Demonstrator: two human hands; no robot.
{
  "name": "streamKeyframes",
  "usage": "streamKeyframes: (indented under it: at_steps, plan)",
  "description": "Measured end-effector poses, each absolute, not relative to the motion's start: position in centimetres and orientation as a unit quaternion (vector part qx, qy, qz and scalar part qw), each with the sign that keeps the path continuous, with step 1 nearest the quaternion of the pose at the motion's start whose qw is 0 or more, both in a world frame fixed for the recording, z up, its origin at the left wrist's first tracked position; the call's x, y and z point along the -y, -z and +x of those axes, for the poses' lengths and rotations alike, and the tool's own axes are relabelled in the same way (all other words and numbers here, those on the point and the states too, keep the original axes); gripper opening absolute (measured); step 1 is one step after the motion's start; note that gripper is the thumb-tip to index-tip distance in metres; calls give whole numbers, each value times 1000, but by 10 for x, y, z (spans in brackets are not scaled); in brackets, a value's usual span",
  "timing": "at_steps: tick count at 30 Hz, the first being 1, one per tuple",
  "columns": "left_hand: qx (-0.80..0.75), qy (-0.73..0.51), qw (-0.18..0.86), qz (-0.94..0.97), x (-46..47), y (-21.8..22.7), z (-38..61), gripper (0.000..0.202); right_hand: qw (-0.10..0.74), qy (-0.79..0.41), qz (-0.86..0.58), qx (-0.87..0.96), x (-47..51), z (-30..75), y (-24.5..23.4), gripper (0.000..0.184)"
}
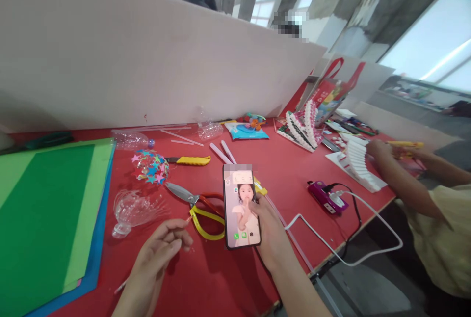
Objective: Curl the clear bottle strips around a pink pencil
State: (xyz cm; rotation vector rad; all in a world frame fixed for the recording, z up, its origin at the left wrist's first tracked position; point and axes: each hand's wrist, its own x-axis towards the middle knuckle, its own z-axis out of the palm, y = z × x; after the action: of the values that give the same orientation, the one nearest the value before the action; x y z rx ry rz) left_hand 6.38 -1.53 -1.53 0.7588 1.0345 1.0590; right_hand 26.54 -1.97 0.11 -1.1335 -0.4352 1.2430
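My right hand (270, 228) holds a lit smartphone (241, 214) upright, its home screen facing me. My left hand (160, 253) is closed with curled fingers around a thin pencil-like stick (120, 287), whose middle the hand hides. Just beyond my left fingers lie scissors (204, 230) with yellow and red handles, partly behind the phone. Left of them is a cut plastic bottle top (128, 211) with its end slit into strips. A clear bottle piece covered in coloured stars (151, 166) lies behind it, near a yellow utility knife (193, 160).
Green and blue sheets (55, 209) cover the left side. A wipes pack (248, 131) and plastic bottles (130, 139) lie along the white partition (165, 57). At right are a purple power strip (327, 198), a loose white cable (379, 226) and a co-worker's arms (401, 174) beside a white model (356, 165).
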Motion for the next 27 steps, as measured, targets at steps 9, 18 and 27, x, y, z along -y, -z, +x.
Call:
streamKeyframes:
  at_steps: [9, 18, 27]
  plan:
    - [-462, -469, 671, 340, 12, 11, 71, 33, 614, -550, -523, 218, 21, 268, 3, 23]
    - [-450, -490, 648, 370, -11, -10, 123, 24, 576, -483, -587, 300, 30, 250, -15, 27]
    - [-474, -469, 625, 406, -17, -6, 132, 26, 591, -462, -587, 306, 37, 263, -13, 28]
